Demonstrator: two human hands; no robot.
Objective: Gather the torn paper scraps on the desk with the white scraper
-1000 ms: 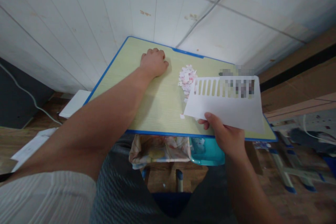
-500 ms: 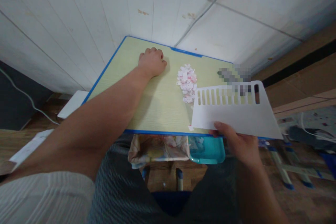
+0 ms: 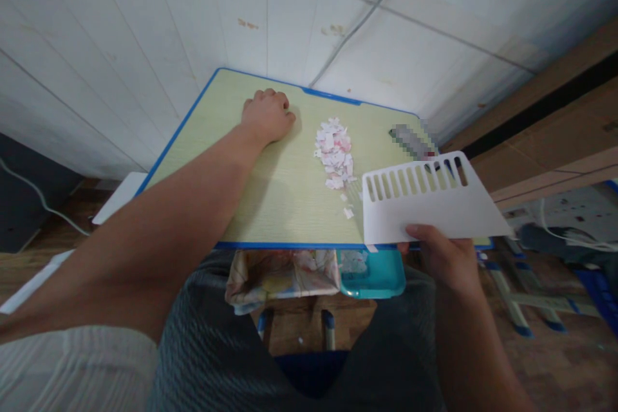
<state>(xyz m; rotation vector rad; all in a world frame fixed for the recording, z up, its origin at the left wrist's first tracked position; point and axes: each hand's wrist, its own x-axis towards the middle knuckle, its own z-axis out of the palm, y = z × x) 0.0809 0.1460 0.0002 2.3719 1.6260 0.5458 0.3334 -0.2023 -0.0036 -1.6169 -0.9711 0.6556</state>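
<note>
My right hand (image 3: 441, 257) grips the lower edge of a white slotted sheet (image 3: 429, 209), thumb on top. The sheet is tilted over the right front part of a pale yellow tabletop (image 3: 284, 199) with a blue rim. Left of it lies a heap of torn paper scraps (image 3: 334, 151), white and pinkish. A few loose scraps (image 3: 348, 213) trail toward the front edge, and one pokes out at the sheet's lower left corner. My left hand (image 3: 269, 114) rests on the far left of the tabletop, fingers curled into a fist, apart from the heap.
Below the front edge sit a cloth-like patterned bin (image 3: 284, 277) with scraps inside and a teal plastic tray (image 3: 379, 273) holding some bits. A blurred-out object (image 3: 410, 140) lies at the back right. Cardboard boxes (image 3: 545, 122) stand at the right, a wall (image 3: 290, 19) behind.
The white slotted sheet has moved right, away from the paper heap, uncovering loose scraps near the front edge. My left fist stays in place on the tabletop; the view has shifted slightly.
</note>
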